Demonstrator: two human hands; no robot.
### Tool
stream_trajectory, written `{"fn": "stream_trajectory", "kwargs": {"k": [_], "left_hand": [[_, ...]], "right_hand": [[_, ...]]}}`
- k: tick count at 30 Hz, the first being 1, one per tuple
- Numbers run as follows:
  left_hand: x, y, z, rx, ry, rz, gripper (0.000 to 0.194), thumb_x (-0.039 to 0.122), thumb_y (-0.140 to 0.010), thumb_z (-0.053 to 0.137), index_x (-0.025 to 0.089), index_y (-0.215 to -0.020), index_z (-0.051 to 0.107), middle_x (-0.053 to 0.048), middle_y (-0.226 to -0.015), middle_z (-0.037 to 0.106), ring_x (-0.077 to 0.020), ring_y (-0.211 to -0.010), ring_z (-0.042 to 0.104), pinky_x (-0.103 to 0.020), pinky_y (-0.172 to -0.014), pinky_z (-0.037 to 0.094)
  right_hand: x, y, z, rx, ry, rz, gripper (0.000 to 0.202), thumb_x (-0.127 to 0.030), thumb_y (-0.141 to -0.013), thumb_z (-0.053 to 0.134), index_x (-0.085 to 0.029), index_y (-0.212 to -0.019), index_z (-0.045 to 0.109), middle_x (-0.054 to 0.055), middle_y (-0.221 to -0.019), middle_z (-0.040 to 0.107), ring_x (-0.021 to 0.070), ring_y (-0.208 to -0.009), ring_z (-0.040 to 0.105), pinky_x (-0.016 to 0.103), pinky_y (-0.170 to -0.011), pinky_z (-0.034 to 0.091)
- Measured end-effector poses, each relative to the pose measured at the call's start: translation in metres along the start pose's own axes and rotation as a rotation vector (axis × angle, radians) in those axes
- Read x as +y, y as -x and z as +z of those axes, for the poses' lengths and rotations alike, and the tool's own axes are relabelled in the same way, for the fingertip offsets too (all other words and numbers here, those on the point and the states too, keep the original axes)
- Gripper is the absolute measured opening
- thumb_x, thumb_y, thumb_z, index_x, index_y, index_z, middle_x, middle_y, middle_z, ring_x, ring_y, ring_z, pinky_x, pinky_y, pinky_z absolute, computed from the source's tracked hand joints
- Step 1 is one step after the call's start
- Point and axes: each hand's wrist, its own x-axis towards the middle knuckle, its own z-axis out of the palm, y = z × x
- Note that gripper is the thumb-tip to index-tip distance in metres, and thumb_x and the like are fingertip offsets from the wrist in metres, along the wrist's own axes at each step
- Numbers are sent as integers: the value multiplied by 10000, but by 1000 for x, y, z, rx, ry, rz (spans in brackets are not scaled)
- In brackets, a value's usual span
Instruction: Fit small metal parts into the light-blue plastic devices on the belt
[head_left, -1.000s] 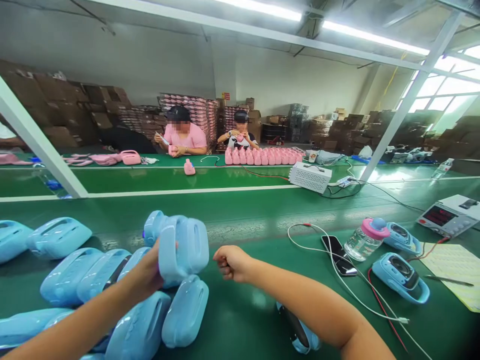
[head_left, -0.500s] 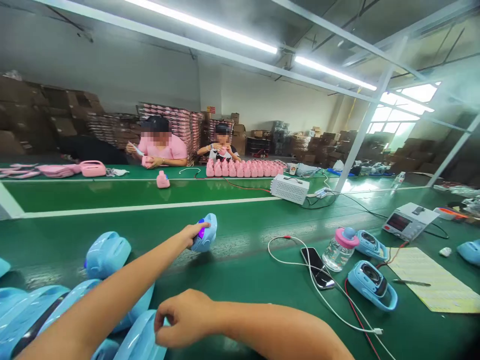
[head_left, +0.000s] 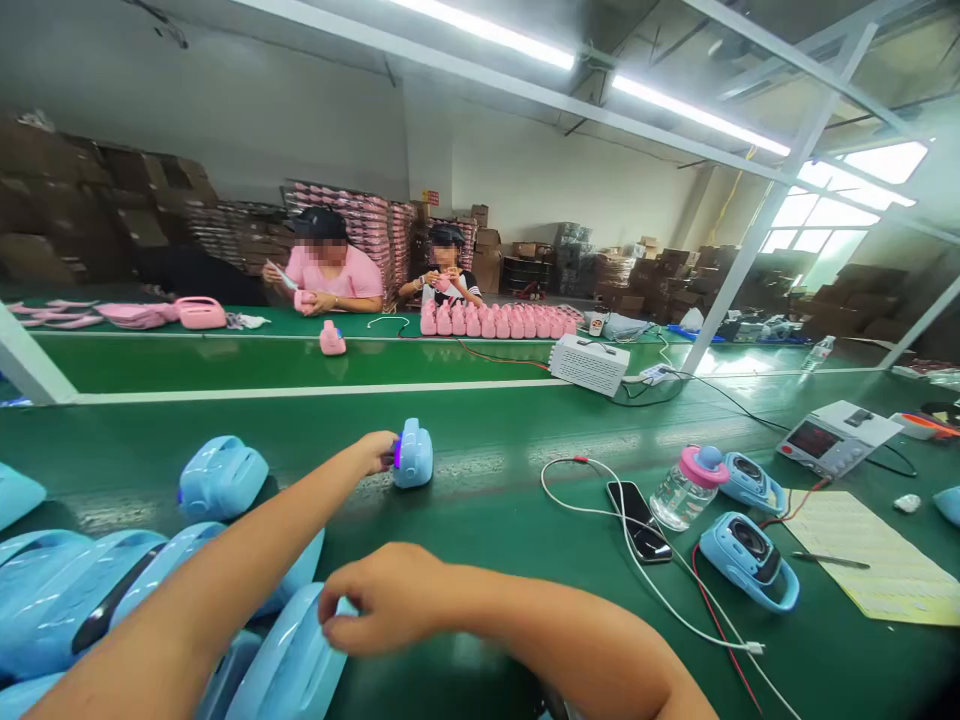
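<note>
Your left hand (head_left: pixel 373 450) is stretched far forward, fingertips closed on the left side of a small blue case (head_left: pixel 413 454) that stands upright on the green surface (head_left: pixel 487 510), its purple spot facing the hand. The case lies directly ahead of that hand, touching it, well beyond the pile. Your right hand (head_left: pixel 379 598) is nearer you, crossed to the left, thumb and fingers pinching the upper edge of a blue shell (head_left: pixel 289 665) lying in the near pile, long axis running away from you.
</note>
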Motion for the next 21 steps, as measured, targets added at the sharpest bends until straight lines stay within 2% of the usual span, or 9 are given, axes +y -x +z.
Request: {"fn": "stream_trajectory", "kwargs": {"k": [4, 6, 8, 10, 11, 13, 15, 17, 21], "left_hand": [[3, 44, -19, 65, 24, 50, 218, 287, -900, 527, 132, -1049, 558, -64, -995, 587, -145, -790, 567, -285, -666, 483], [-5, 80, -30, -11, 42, 114, 176, 248, -842, 553, 140, -979, 575, -60, -963, 601, -150, -786, 568, -266, -643, 455], [-20, 120, -43, -152, 51, 174, 215, 254, -736, 630, 161, -926, 595, -46, -919, 619, -166, -798, 579, -261, -640, 445], [-41, 158, -58, -329, 13, 241, 321, 297, -621, 698, 178, -902, 601, -36, -915, 622, -190, -856, 579, -270, -679, 439], [-52, 174, -65, -400, -31, 254, 339, 324, -586, 709, 183, -873, 596, -26, -883, 616, -192, -847, 572, -271, -683, 425], [-75, 198, -78, -539, -92, 306, 330, 368, -591, 693, 191, -849, 586, -3, -825, 593, -176, -800, 543, -277, -703, 406], [-95, 211, -85, -629, -138, 350, 298, 389, -600, 677, 184, -790, 576, 9, -763, 560, -161, -749, 498, -284, -713, 385], [-109, 218, -86, -689, -170, 364, 287, 401, -603, 670, 176, -745, 564, 9, -731, 534, -157, -729, 463, -292, -719, 370], [-125, 218, -83, -758, -147, 386, 320, 447, -613, 655, 178, -755, 555, -5, -742, 528, -171, -748, 460, -315, -747, 372]], "right_hand": [[-8, 42, -51, 269, -226, -11, 27, -153, -782, 579, -175, -767, 575, -60, -627, 494, 88, -576, 446, 193, -558, 339], [-8, 76, -70, 396, -278, 99, 80, -190, -809, 554, -171, -732, 542, -58, -603, 459, 88, -552, 402, 199, -537, 315], [-4, 114, -72, 400, -156, 281, 179, -268, -841, 538, -172, -691, 520, -45, -590, 447, 103, -560, 389, 219, -534, 285], [1, 149, -57, 364, 63, 554, 224, -367, -829, 580, -172, -723, 545, -19, -620, 495, 130, -589, 410, 242, -538, 242], [5, 164, -45, 368, 166, 689, 263, -412, -778, 641, -168, -738, 552, 3, -663, 528, 146, -618, 424, 249, -545, 227], [12, 187, -17, 308, 233, 847, 335, -451, -692, 715, -165, -677, 542, 20, -660, 541, 154, -618, 424, 255, -542, 203], [21, 200, 8, 223, 85, 852, 336, -414, -644, 743, -168, -592, 520, -7, -586, 500, 132, -572, 399, 250, -520, 196], [29, 200, 26, 168, -183, 813, 280, -343, -626, 731, -168, -557, 524, -39, -516, 439, 105, -519, 364, 238, -490, 200], [37, 174, 39, 203, -573, 797, 174, -203, -568, 654, -159, -499, 501, -64, -450, 393, 71, -450, 305, 217, -442, 192]]}}
